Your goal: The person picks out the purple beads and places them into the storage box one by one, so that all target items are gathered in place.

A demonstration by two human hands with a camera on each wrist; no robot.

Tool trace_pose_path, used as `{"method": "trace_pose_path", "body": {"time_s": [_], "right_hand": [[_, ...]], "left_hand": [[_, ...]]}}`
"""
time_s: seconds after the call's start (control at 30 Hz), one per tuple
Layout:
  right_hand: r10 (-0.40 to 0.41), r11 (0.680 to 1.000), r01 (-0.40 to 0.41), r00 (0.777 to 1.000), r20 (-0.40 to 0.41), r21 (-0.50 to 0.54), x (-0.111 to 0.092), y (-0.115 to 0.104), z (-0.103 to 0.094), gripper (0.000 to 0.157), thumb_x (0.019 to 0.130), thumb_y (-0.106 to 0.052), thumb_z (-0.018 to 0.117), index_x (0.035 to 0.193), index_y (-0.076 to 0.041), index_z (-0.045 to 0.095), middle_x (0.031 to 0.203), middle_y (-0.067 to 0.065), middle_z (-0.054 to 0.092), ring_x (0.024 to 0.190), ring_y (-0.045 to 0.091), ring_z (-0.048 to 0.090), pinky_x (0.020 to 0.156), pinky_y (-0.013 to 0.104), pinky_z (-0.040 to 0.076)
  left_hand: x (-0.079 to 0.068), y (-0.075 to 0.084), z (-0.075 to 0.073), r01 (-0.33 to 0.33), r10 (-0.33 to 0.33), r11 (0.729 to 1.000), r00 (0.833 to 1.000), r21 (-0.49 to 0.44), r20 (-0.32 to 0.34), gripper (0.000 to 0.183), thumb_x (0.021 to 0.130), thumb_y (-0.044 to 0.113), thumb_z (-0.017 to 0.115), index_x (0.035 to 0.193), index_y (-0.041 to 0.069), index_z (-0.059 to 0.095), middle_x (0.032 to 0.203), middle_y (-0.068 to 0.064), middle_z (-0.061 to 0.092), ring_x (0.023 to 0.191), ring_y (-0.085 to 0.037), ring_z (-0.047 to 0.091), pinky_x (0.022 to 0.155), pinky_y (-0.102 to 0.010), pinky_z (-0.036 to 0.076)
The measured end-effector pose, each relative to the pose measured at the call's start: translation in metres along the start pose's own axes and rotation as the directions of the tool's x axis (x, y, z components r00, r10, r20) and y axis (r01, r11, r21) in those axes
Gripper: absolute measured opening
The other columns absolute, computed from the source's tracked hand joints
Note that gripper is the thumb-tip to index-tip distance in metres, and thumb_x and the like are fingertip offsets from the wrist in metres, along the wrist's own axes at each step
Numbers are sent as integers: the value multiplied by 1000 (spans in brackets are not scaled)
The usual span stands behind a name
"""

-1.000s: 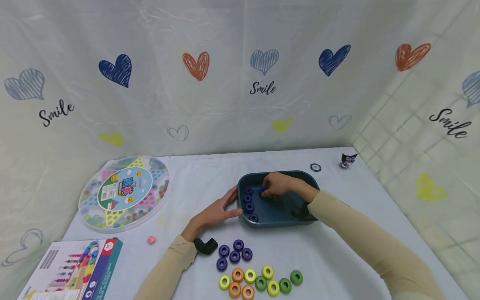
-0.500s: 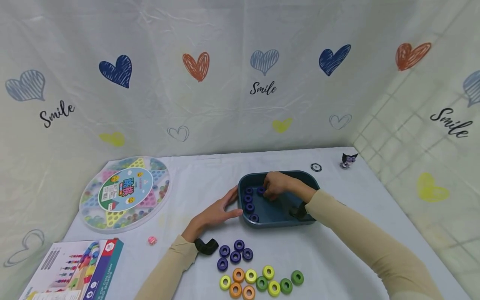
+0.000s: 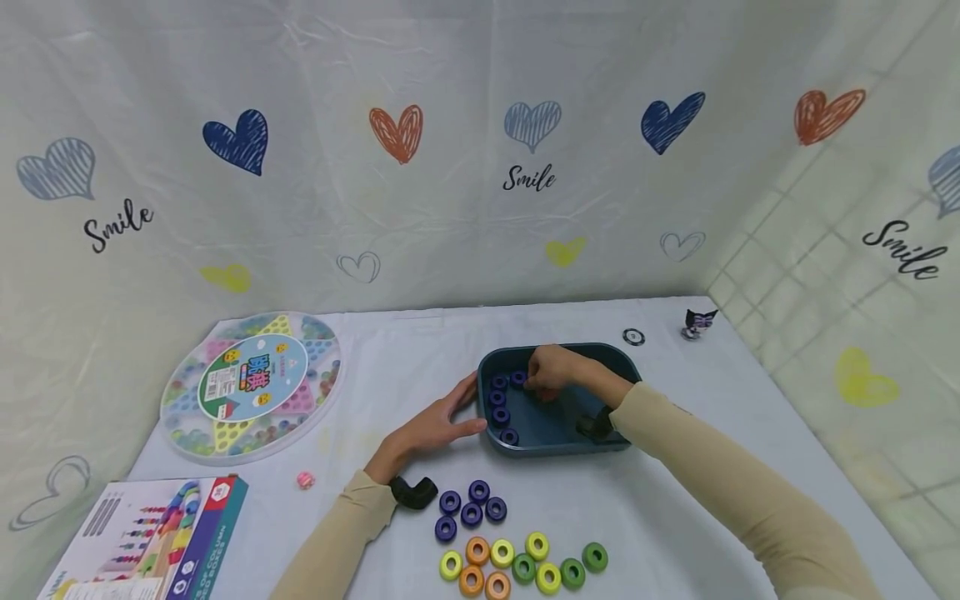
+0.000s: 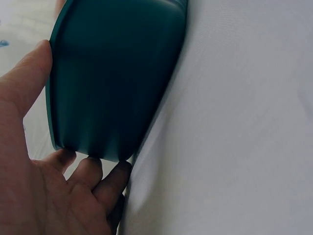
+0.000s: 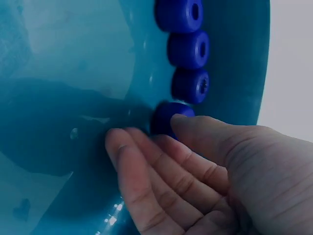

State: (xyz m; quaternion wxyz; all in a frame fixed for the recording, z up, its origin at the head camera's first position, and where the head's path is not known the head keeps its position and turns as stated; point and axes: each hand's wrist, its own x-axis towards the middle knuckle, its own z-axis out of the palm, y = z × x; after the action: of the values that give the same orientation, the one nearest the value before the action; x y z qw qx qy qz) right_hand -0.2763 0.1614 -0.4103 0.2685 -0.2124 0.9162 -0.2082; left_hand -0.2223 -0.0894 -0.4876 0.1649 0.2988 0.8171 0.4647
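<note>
We are watching a right hand (image 3: 557, 369) pinching one blue ring (image 3: 518, 379) inside a dark teal tray (image 3: 555, 450) — thumb and fingertips meeting around it, as the right wrist view is showing. The held ring is sitting just left of that hand, near the tray's far wall and beside the far end of a row of blue rings (image 3: 500, 416). That leftward relation is looking like the one that matters: the row is running from near to far along the tray's left end, crossing the tray's left-to-right long axis. We are not managing to tell whether the held ring is touching its neighbor. The right hand is working nearest; the left hand (image 3: 427, 423) is bracing the tray's near left corner from outside, its thumb and fingers lying well apart.

We are counting four rings in the row and one in the hand, making five in the tray. On the tabletop (image 3: 397, 350), nearer the camera, five loose blue rings (image 3: 472, 514), four yellow rings (image 3: 502, 553), three orange rings (image 3: 471, 581) and three green rings (image 3: 572, 573) are lying — fifteen in all. One round board game (image 3: 251, 387) and one printed box (image 3: 146, 537) are resting at left.
</note>
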Motion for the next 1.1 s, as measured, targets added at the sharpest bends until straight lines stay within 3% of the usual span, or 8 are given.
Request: {"method": "trace_pose_path", "body": {"time_s": [0.17,0.3,0.37,0.47,0.53,0.77,0.9,1.1], "right_hand": [[-28,996,28,1000,0,-80,-12,-10,-6,20,88,-17,58,82,-1,67,67,8,64,59,19,62,54,26,48],[-81,981,67,994,-70,-181,-28,-25,-8,17,88,-20,58,86,-5,67,67,1,61,57,12,55,53,25,45],[-122,974,94,984,-127,-207,-39,-35,-4,15,88,-22,59,89,-9,66,68,-3,59,57,10,52,53,25,44],[-189,966,149,965,-181,-212,-57,-52,6,12,87,-25,60,91,-14,65,68,-9,56,55,7,49,51,23,43],[-238,954,192,952,-194,-229,-71,-63,16,10,87,-26,61,90,-17,65,64,-11,53,54,6,47,50,23,41],[-306,938,284,948,-86,-200,-99,-86,57,8,85,-29,62,82,-21,63,59,-15,49,50,1,45,46,19,39],[-315,929,304,949,-16,-210,-101,-86,82,10,84,-31,63,79,-23,62,60,-17,48,51,0,43,47,18,38],[-299,936,292,954,-11,-196,-98,-81,103,13,83,-31,64,89,-20,63,57,-16,47,48,0,42,47,18,37]], "left_hand": [[0,-4,0,-6,6,1000,1000,-5,-10,82,82,52,57,143,36,5,147,12,18,133,-7,18,106,-42,16],[1,-4,-1,5,-5,1000,1000,-15,-7,82,81,54,57,143,38,5,147,12,18,133,-7,18,106,-43,16],[0,-2,-1,12,-12,1000,1000,-14,-8,82,81,55,57,143,39,5,146,13,18,132,-6,18,106,-43,16],[-5,15,-6,27,-27,1000,1000,-12,13,82,84,48,57,145,31,5,147,8,18,133,-9,18,106,-44,16],[-5,16,-6,32,-32,999,999,-11,20,81,86,44,57,145,27,5,148,5,17,133,-10,17,106,-44,16],[-1,-1,1,12,-12,1000,1000,-8,-14,81,83,49,58,144,35,5,147,8,19,133,-9,19,105,-45,18],[1,-5,2,-7,6,1000,1000,-9,-25,82,82,52,58,143,37,5,147,9,20,132,-9,20,105,-44,18],[-2,2,-1,-18,18,1000,1000,-18,-17,82,83,50,58,145,31,6,148,6,19,133,-11,19,105,-45,19]]}}
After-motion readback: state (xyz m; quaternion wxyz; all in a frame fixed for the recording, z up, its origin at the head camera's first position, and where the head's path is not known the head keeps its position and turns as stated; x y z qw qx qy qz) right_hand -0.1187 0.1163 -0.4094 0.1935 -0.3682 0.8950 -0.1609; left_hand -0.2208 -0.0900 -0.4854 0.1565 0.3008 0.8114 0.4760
